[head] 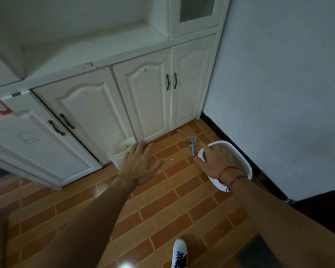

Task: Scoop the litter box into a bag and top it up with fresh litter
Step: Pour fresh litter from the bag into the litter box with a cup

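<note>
A white litter box (247, 167) with grey litter sits on the tiled floor against the right wall. A small blue-grey scoop (192, 143) lies on the floor just left of it. A pale crumpled bag (118, 152) leans against the cabinet base. My left hand (138, 164) is stretched out with its fingers spread, beside the bag, holding nothing. My right hand (214, 158), red strings at the wrist, hovers over the box's near-left rim with its fingers apart and empty.
White cabinets (147, 97) with dark handles run along the far side. A white wall (278, 93) with dark skirting bounds the right. Small white crumbs dot the brick-pattern floor (172, 206). My white shoe (179, 252) is at the bottom.
</note>
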`<action>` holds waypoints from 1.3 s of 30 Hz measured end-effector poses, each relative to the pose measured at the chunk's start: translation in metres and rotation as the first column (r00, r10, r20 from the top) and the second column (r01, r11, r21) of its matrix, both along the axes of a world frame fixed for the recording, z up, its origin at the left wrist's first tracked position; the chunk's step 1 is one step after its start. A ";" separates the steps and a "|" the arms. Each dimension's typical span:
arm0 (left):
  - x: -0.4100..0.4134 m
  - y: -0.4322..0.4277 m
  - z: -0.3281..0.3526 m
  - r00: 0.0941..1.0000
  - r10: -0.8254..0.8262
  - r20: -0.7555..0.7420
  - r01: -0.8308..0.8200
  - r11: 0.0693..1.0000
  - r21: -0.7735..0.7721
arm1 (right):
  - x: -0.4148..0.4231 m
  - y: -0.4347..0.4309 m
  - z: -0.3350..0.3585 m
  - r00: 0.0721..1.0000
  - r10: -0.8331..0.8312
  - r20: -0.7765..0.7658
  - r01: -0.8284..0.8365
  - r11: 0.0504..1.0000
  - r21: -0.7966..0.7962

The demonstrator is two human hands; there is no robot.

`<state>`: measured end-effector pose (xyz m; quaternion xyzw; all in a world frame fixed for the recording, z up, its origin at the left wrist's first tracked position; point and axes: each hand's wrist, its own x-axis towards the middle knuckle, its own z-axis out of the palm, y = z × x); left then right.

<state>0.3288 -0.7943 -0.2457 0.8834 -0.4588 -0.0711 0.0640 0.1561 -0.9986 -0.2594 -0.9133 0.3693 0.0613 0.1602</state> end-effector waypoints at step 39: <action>0.240 -0.173 -0.119 0.980 0.022 -0.200 0.005 0.991 0.131 | 0.245 -0.156 -0.096 0.989 -0.033 -0.146 0.057 0.985 0.165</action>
